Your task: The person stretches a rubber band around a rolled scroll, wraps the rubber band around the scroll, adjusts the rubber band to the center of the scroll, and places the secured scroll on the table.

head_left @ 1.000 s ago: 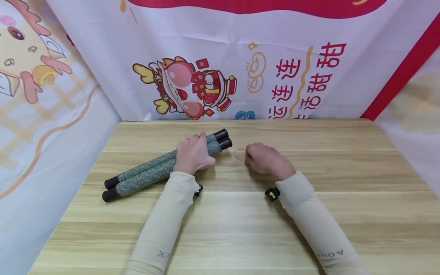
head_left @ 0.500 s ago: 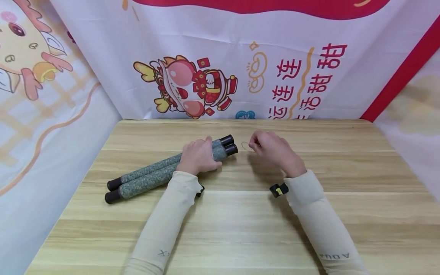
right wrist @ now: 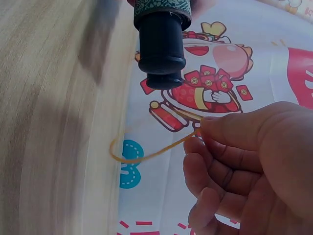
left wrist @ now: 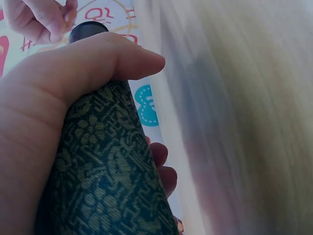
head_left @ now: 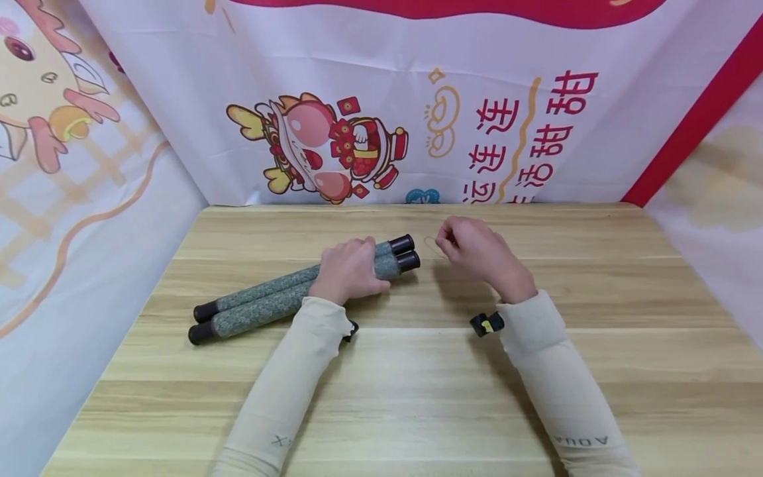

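Observation:
A scroll [head_left: 262, 308] rolled from both ends into two side-by-side rolls, green and brocade-patterned with dark end knobs, slants across the left of the table. My left hand [head_left: 350, 270] grips it near its right end; in the left wrist view the thumb [left wrist: 139, 63] lies over one roll and fingertips show past its far side. Just right of the knobs, my right hand [head_left: 481, 255] pinches a thin yellowish rubber band [right wrist: 132, 161] between thumb and forefinger. The band hangs out as a loose loop, apart from the knobs [right wrist: 161, 46].
The wooden table [head_left: 381, 411] ends at a printed cloth backdrop [head_left: 381, 46] behind the hands. Another printed cloth [head_left: 119, 218] stands along the left side. Each wrist wears a small black camera mount [head_left: 487, 324].
My right hand has lifted away toward the back and slightly right, carrying the rubber band. My left hand has shifted the scroll a little to the right.

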`<move>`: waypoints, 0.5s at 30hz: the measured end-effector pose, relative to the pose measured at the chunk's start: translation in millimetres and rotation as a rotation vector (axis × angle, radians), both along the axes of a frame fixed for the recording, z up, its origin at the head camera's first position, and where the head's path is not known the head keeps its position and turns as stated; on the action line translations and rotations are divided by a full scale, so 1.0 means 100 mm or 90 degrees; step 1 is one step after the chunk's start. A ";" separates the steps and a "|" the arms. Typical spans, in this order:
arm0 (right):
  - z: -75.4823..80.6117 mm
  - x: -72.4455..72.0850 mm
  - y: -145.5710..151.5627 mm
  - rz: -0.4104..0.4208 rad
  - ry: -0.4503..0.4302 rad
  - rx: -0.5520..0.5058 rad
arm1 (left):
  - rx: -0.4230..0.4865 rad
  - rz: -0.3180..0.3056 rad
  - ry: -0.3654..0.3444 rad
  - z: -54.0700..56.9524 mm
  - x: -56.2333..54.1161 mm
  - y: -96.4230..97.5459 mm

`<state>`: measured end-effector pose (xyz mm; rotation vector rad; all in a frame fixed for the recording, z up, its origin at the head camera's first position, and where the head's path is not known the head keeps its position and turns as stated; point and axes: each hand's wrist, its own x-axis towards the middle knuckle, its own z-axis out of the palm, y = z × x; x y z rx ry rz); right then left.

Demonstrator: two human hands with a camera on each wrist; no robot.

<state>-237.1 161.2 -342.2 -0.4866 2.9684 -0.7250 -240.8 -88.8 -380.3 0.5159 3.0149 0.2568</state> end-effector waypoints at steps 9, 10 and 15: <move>0.01 0.00 0.02 -0.006 0.006 0.004 | -0.007 -0.021 -0.023 0.05 0.06 0.11; 0.01 0.00 0.03 -0.006 0.009 0.005 | -0.006 -0.023 -0.025 0.05 0.07 0.12; 0.01 0.00 0.03 -0.007 0.014 0.009 | -0.006 -0.036 -0.033 0.08 0.10 0.16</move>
